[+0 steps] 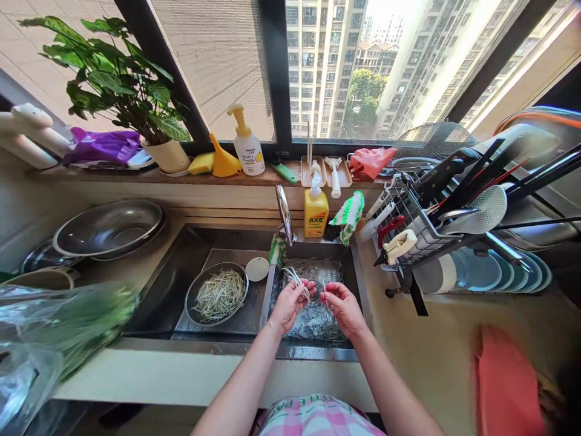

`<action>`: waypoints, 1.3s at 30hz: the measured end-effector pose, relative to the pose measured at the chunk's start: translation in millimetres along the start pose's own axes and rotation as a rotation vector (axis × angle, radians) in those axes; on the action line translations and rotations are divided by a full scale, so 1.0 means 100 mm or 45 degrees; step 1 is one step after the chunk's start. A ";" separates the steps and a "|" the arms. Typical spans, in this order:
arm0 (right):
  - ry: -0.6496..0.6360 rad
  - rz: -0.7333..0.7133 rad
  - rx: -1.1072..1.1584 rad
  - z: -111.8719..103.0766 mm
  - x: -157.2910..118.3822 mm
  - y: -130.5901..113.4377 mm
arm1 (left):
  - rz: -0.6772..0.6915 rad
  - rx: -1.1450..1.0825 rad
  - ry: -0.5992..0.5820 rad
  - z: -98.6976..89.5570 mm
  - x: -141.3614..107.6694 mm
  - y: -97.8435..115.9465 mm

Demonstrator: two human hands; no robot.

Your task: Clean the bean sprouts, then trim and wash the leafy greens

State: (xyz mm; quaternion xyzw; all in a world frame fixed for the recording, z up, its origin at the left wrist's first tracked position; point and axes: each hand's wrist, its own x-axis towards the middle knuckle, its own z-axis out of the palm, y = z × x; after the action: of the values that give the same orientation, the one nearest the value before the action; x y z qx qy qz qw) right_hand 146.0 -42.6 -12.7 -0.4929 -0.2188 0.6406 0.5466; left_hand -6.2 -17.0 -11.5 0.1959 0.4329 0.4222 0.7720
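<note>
Two pinches over wet steel basin, catching drips we'd guess: left hand, thin white sprouts; right hand, seemingly one strand. Round dark pan: 9 o'clock.

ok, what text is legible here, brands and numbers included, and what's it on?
"AXE": yellow bottle.
"FRUIT" and "FRESH": white pump bottle.
"TLE PA", rest hidden or unclear: checked apron.
Smaller print on both bottles and the mark on the window frame: too small to read.
No legible numbers.
</note>
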 end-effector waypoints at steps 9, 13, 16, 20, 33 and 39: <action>-0.101 -0.329 -0.396 0.16 0.03 0.14 | -0.062 0.093 -0.035 0.10 -0.07 -0.04; -0.149 -0.378 -0.525 0.22 -0.01 0.14 | -0.008 0.086 0.021 0.11 -0.06 -0.05; -0.125 -0.298 -0.461 0.18 -0.02 0.08 | -0.032 0.008 0.047 0.09 -0.06 -0.01; -0.035 -0.108 -0.344 0.06 -0.01 0.04 | -0.063 -0.117 0.068 0.07 -0.06 0.07; -0.027 -0.262 -0.776 0.02 0.00 0.19 | 0.059 -0.050 0.076 0.21 -0.11 -0.03; 0.069 -0.128 -0.537 0.03 0.01 0.18 | 0.103 -0.266 0.131 0.21 -0.08 -0.03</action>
State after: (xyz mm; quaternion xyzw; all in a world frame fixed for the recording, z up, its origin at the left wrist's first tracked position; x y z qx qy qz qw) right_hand 134.7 -46.3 -26.1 -0.6017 -0.3576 0.5392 0.4683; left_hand 10.0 -23.8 2.1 0.1099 0.4174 0.5052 0.7473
